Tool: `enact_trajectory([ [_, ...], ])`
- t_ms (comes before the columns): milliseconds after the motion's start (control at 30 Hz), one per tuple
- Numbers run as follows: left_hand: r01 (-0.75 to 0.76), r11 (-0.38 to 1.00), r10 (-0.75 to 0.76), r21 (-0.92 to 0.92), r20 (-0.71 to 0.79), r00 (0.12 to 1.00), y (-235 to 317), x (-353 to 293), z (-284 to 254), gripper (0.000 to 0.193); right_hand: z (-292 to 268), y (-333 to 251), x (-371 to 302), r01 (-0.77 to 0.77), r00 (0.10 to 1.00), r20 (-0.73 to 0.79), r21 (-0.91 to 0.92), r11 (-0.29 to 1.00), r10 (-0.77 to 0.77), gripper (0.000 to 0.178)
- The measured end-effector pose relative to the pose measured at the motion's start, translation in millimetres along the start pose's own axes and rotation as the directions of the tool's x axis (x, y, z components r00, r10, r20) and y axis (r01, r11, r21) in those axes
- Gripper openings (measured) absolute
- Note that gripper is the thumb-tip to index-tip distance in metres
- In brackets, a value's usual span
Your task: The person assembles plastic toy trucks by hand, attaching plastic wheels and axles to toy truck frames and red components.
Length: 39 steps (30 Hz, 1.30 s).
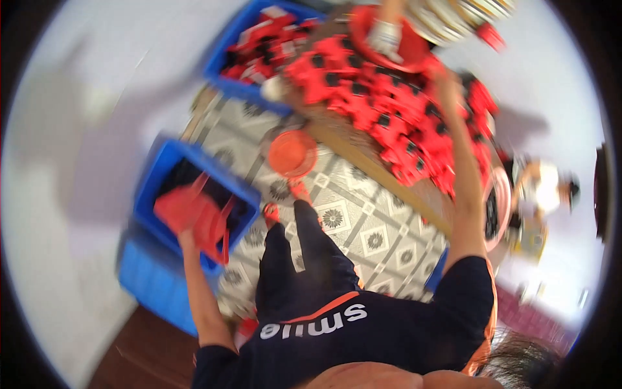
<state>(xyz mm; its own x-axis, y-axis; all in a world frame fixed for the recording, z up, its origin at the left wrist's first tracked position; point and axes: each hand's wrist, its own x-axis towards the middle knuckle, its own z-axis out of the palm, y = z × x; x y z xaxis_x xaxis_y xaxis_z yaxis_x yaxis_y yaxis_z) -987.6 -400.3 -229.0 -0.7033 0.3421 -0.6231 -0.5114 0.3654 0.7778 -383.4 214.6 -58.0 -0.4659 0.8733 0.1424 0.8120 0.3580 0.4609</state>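
My left hand [186, 238] is closed on a red plastic basket-like container [194, 217], which is tilted and blurred. It hangs over a blue crate [150, 175] with dark contents. On the other side, my right arm stretches far across a table, and my right hand [444, 81] is at the heap of red and black parts [389, 123], close to the rim of a red basin [359, 29]. Motion blur hides its fingers, so I cannot tell whether it grips anything.
Another person's hand [387, 35] reaches into the red basin. A second blue crate [217, 61] holds red and black pieces. An orange-red bucket [293, 154] stands on the patterned floor [334, 217] by my feet. Farther right, a person in white [541, 188] is beside a pink-rimmed tub [502, 207].
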Motion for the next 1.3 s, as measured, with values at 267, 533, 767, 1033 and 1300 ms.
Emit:
enact_trajectory([
  [267, 0.052, 0.991, -0.094, 0.123, 0.366, 0.926, 100, 6, -110, 0.042, -197, -159, -270, -0.394, 0.903, 0.256, 0.814, 0.427, 0.346, 0.044],
  [533, -0.065, 0.905, -0.236, 0.421, 0.622, 0.746, 255, -183, 20, 0.032, -241, -260, -438, -0.640, 0.737, 0.611, 0.768, 0.009, 0.289, 0.049],
  [767, -0.571, 0.403, -0.570, 0.715, 0.684, 0.455, 252, -346, 124, 0.022, -252, -282, -526, -0.709, 0.642, 0.741, 0.671, -0.217, 0.195, 0.054],
  [1033, -0.833, -0.060, -0.873, -0.550, 0.433, -0.223, 129, -462, 257, 0.041, -209, -304, -652, -0.777, 0.306, 0.819, 0.510, -0.369, 0.486, 0.046],
  [1300, -0.240, 0.082, -0.798, -0.967, 0.080, -0.598, -174, -331, 397, 0.017, -248, -335, -736, -0.684, -0.133, 0.837, 0.311, -0.660, 0.532, 0.045],
])
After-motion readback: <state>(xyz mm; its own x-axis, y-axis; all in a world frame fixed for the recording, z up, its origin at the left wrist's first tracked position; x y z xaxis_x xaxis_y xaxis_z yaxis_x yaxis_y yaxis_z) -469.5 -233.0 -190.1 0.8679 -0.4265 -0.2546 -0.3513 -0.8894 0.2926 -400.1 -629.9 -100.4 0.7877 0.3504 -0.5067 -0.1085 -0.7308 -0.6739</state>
